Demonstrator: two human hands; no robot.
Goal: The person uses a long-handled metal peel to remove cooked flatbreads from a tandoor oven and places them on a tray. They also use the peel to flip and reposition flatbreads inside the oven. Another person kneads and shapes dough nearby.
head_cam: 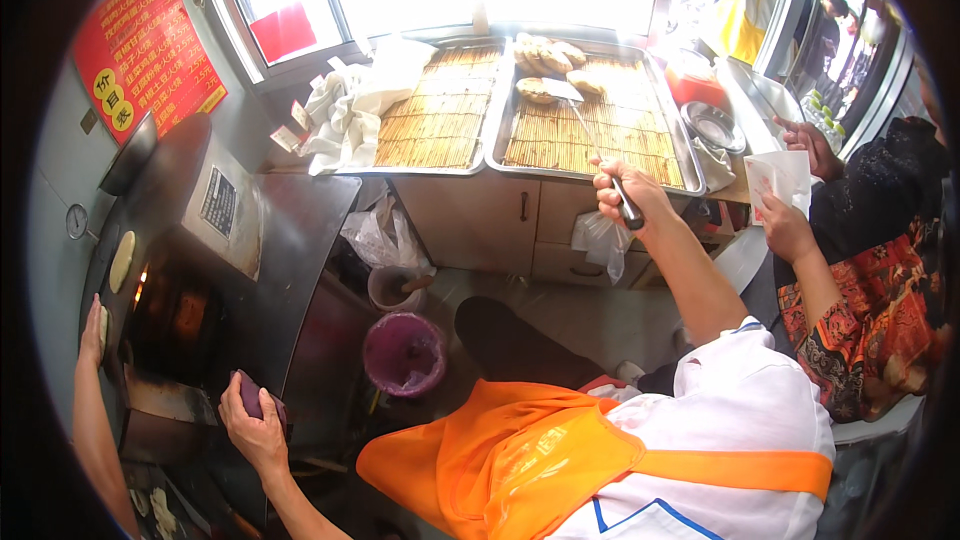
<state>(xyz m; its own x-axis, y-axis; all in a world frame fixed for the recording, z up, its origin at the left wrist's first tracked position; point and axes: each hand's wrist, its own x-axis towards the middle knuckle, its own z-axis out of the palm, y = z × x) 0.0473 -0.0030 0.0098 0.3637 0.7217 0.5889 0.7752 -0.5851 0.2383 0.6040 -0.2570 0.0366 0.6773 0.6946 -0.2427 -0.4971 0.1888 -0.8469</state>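
My right hand grips a black-handled metal spatula. Its flat blade lies against a round, browned flatbread on the right-hand metal tray, which is lined with a slatted mat. Several more flatbreads are heaped at that tray's back left. On the far side of me, my left hand holds a dark purple pad beside the mouth of an oven with fire inside.
Another person's hand touches pale dough at the oven's left rim; raw dough lies there too. At right, a person holds a white paper bag. White cloths cover part of the left tray. A purple bucket stands on the floor.
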